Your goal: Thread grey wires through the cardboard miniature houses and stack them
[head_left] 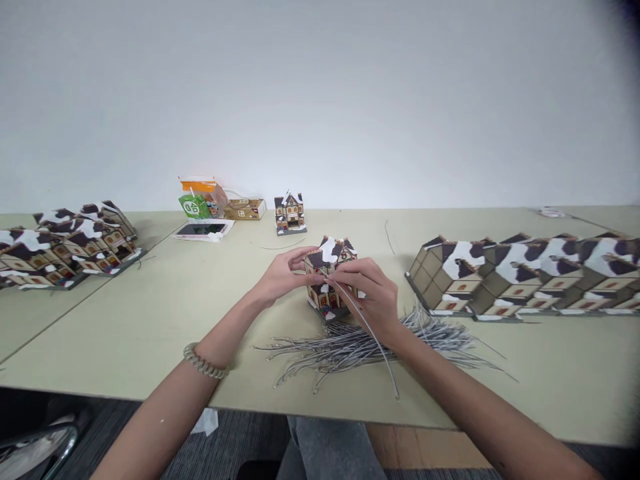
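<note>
Both hands met at a miniature snow-roofed house point(330, 270) held just above the pale green table point(150, 313). The left hand point(283, 275) was closed on the house's left wall, fingers curled against the roof edge and thumb underneath. The right hand point(373, 293) gripped the opposite side, and its thumb and forefinger were pinched on a thin grey wire point(367, 327) that ran from the front of the house, slanting down toward the person, past the table edge. A coiled bracelet point(205, 363) sat on the left wrist. Directly beneath and just nearer than the grip lay a loose heap of similar grey wires point(350, 347), fanned out to both sides. To the right of the grip, close to the right hand, stood a long row of finished houses point(525, 273) packed wall to wall. Well apart to the left lay another cluster of houses point(65, 243). Beyond the grip, toward the wall, stood a single upright house point(289, 213), with a flat cardboard piece point(245, 209), an orange and green packet point(200, 197) and a phone point(203, 229) to its left.
</note>
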Demonstrator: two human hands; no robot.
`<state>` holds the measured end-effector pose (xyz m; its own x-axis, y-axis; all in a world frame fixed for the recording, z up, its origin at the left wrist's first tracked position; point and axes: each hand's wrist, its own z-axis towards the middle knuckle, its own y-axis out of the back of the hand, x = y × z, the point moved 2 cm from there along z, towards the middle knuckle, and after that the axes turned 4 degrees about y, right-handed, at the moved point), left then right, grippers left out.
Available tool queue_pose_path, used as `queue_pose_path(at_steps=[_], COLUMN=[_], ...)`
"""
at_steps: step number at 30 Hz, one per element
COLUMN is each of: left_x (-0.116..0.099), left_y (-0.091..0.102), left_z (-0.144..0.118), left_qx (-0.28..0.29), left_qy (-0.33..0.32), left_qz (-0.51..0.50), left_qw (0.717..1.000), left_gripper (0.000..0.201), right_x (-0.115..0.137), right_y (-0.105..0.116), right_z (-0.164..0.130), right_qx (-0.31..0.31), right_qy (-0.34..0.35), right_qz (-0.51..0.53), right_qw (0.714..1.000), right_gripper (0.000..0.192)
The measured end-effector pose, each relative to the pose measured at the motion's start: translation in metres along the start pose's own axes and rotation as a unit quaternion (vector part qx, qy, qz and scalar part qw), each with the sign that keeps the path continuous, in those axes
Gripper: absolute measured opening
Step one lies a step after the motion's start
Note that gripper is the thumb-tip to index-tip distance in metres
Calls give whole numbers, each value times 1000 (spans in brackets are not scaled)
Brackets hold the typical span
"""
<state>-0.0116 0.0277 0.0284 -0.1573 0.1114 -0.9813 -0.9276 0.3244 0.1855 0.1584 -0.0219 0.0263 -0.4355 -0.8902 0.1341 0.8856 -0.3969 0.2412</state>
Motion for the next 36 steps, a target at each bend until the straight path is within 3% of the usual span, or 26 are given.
queue_pose_path(at_steps=[9,11,15,17,21,24,31,36], left_x=[4,1,-9,-12,-16,-16,-16,-16], left_y=[0,0,-2,-5,-13,-18,-20,-23], left_z=[-1,-2,-8,-10,-15,-16,-18,-18], left_qx=[22,12,-24,-26,-30,-46,-88,-111], left_qy=[-13,-47,-181,-241,-318,-326,-316,-332], left_qz=[41,71,125,127,144,166,167,200], left_qw=[999,996,975,962,937,930,930,915], left_gripper=[77,77,80,72,28,11,5,6], right_x=[-7,-9,-11,-12,-14,-14,-13,-14], right_y=[-4,-6,-9,-10,-12,-13,-16,-15], right_z=[-2,-3,-3,-2,-1,-1,-2,-2], right_qx=[-13,-9,-14,-12,0,6,5,10], right_qy=[-18,-22,-41,-57,-72,-78,-98,-104], right_qz=[-94,-97,-91,-90,-94,-94,-75,-65], right_qw=[995,995,995,994,993,993,992,992], right_gripper=[14,13,9,8,8,10,15,16])
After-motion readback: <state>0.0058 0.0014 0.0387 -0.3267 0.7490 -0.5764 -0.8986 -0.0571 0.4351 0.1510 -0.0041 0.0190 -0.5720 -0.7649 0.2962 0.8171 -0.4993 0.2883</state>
